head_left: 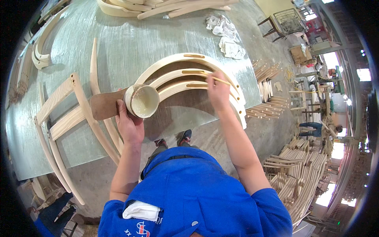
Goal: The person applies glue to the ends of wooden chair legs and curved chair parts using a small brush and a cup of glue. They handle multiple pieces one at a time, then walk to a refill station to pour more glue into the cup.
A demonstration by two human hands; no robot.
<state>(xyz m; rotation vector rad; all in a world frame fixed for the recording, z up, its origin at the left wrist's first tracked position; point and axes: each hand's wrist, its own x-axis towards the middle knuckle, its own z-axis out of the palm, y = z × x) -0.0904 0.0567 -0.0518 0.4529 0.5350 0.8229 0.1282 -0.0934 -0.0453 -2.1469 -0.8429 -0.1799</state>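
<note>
Blue workwear (197,189) lies closest. Just past it the left hand (130,125) is clasped on a pale cup (145,101) and the brown flat board (106,105) that meets its side; the thumb shows, but the fingers beneath are hidden. Whitish liquid lies inside, so a turn of that wrist could slop it over the rim onto the wood just beyond. A weak hold could also let cup or board slip, though how firm the hold is I cannot tell.

Ahead and to the right, the right hand (218,91) has its fingers together, pinching a thin stick (219,80) that slants toward the slots. If it strays wide or carries too much liquid, it could smear the surface around them.

Directly beyond and between both hands lie the slotted curved wooden pieces (170,76), nested side by side on the table (130,43). Neither hand visibly steadies them, so a hard push from the stick could shift one. The cup overlaps their left end; the right forearm crosses near the other.

Left of the left hand stands or lies a wooden frame (68,123). Farther out, past the right hand, are crumpled white cloths (226,29); farther ahead of both hands, more bent wood (185,8) is heaped.
</note>
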